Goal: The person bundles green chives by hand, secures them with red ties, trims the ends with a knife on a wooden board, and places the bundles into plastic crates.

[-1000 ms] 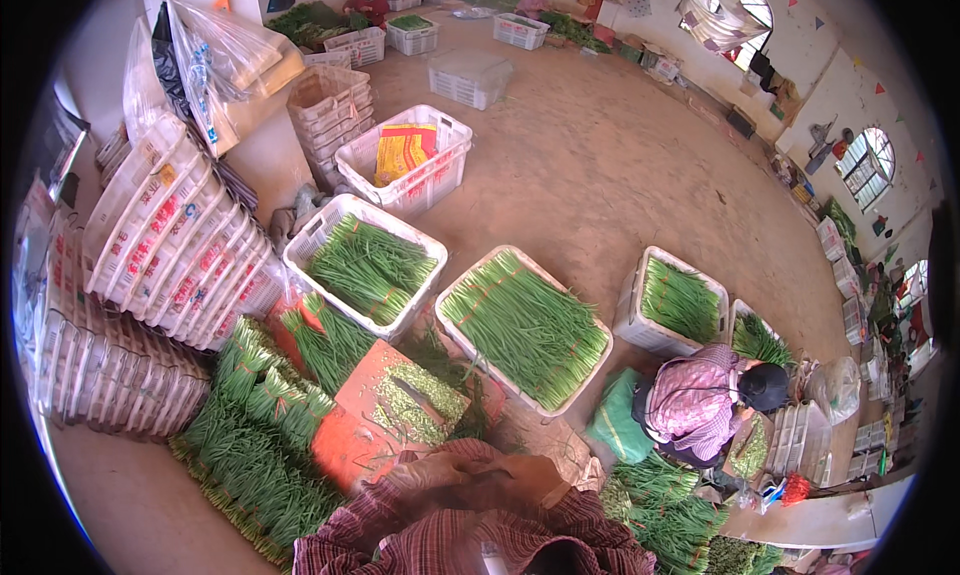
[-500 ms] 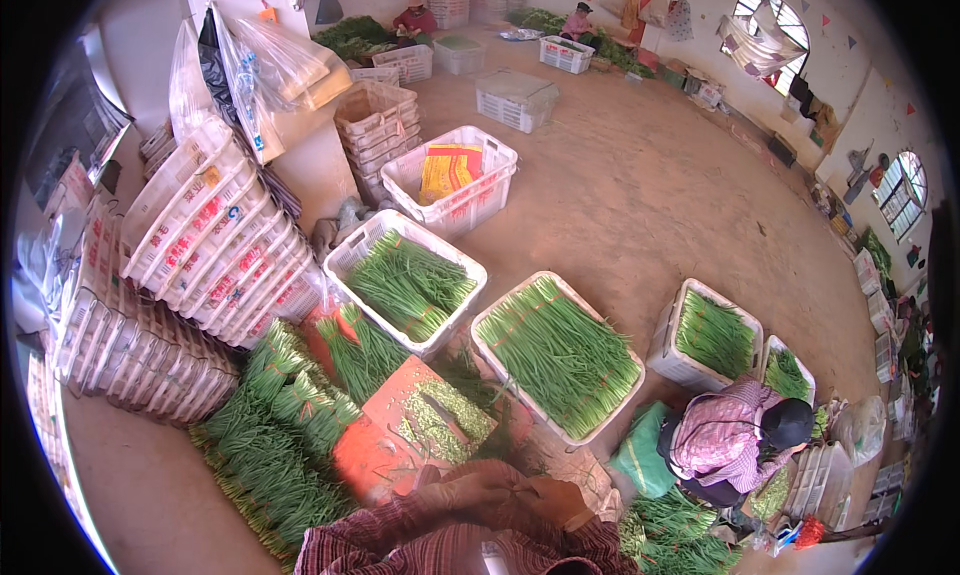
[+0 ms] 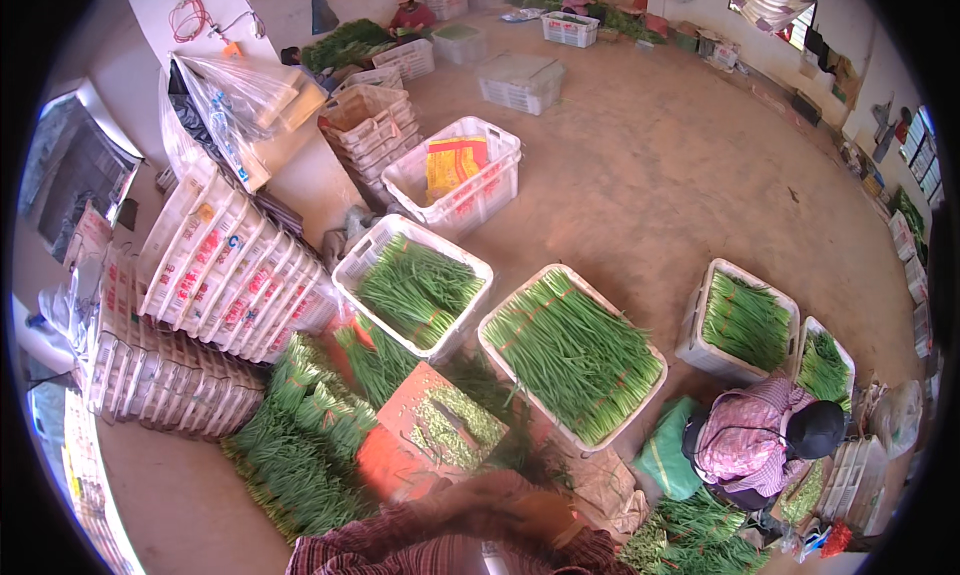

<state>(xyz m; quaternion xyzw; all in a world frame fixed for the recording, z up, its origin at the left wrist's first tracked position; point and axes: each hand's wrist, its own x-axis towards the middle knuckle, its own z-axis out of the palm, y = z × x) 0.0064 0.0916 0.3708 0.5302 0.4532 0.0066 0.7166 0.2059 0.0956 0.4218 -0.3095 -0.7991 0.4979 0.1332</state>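
My left hand [image 3: 462, 502] and my right hand [image 3: 538, 518] are close together at the lower middle, in front of my chest, in striped sleeves. Motion blurs the fingers of both, and I cannot make out anything in them. Just beyond my hands lies a cutting board [image 3: 402, 407], strewn with chopped green bits [image 3: 432, 437]. A knife [image 3: 453, 421] rests on it. To the left, bundles of long green stalks [image 3: 300, 465] are heaped on the floor. A white crate [image 3: 575, 443] of banded green stalks [image 3: 570, 345] stands beyond the board to the right.
Another crate of stalks [image 3: 487, 275] stands past the board, before a crate with a yellow-red sack [image 3: 455, 167]. Stacked white crates [image 3: 240, 275] lean at left. A co-worker [image 3: 750, 435] in a pink checked top crouches at right beside a green sack [image 3: 668, 455].
The view has turned a little, so most things sit slightly further right. My hands have shifted slightly and are more blurred. The knife stays on the board.
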